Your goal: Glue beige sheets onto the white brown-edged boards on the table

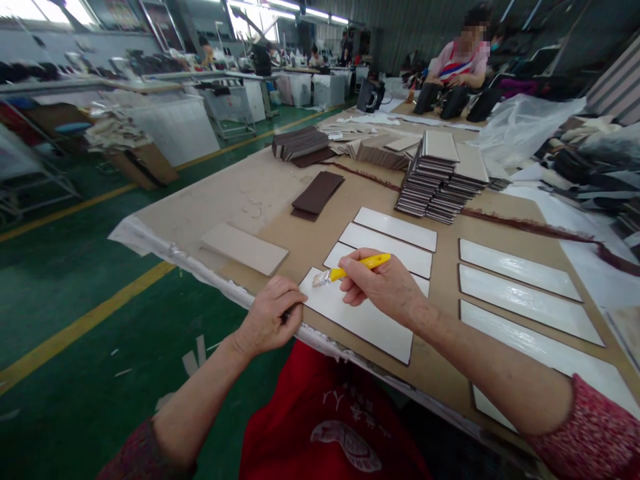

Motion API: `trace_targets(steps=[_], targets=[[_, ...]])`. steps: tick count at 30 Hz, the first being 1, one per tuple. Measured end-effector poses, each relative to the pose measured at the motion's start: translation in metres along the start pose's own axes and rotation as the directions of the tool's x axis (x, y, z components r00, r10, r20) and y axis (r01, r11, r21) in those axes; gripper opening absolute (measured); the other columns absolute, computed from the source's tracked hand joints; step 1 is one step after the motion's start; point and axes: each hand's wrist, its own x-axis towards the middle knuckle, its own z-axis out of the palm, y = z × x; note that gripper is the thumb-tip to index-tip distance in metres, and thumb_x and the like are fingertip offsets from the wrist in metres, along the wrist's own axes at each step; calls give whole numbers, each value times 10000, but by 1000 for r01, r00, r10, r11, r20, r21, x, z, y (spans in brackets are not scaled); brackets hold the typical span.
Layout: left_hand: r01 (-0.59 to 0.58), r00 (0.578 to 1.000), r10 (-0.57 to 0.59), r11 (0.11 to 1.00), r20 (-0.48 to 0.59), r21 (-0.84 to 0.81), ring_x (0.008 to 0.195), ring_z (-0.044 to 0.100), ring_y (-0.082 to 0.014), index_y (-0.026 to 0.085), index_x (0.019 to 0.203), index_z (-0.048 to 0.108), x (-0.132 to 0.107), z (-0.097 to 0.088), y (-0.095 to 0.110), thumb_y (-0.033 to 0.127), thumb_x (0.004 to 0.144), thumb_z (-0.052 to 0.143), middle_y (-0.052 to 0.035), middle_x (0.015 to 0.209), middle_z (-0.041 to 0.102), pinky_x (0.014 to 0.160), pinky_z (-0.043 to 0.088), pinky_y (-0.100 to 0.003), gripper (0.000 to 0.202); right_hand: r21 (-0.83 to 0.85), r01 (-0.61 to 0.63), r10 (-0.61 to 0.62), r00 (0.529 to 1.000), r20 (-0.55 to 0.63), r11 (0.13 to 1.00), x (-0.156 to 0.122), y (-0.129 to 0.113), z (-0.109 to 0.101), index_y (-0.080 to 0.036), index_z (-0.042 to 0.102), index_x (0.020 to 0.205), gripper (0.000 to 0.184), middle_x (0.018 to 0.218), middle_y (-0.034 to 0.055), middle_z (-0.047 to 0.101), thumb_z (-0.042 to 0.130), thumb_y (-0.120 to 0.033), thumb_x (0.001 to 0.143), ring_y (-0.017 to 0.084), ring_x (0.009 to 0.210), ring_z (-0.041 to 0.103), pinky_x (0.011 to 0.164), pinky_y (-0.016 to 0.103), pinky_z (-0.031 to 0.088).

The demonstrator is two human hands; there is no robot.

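My right hand grips a paintbrush by its yellow handle. Its bristles rest on the left end of a white-coated rectangular panel with a thin dark edge. My left hand is curled at the table's front edge, its fingertips against that panel's left corner. Something small and dark shows between thumb and fingers, but I cannot make it out. Just behind the brush, other white-coated panels lie side by side. More glossy white panels form a column to the right, partly hidden by my right forearm.
A beige board lies at the left. Behind are dark brown strips, a fanned brown pile and tall stacks of panels. At the table's far end a person sits near clear plastic sheeting.
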Motion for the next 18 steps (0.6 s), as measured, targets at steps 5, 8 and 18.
trace_targets(steps=[5,8,18], targets=[[39,999,-40,999,-37,-20,909,544,-236,193,1015,546,-4,3,-1,56,784,538,-74,929,575,840,480,-424,269,-68,-43,45,999,27,997,-2,12,15,-185,620,840,185,648,-2,672,568,-337,931,122,499,651,453,195,538],[67,995,-69,997,-66,-33,913,552,-239,196,1011,526,-7,4,-4,51,752,526,-74,934,571,832,486,-416,297,-188,-87,102,992,74,978,-6,8,8,-179,598,763,214,608,-3,653,569,-312,929,109,457,623,409,170,493],[131,982,-137,990,-128,-57,901,567,-220,195,1130,472,-14,9,-7,61,727,510,-73,1005,557,804,494,-385,426,-149,-16,24,998,54,989,2,4,16,-182,613,818,203,643,0,669,586,-347,934,115,490,644,448,183,522]])
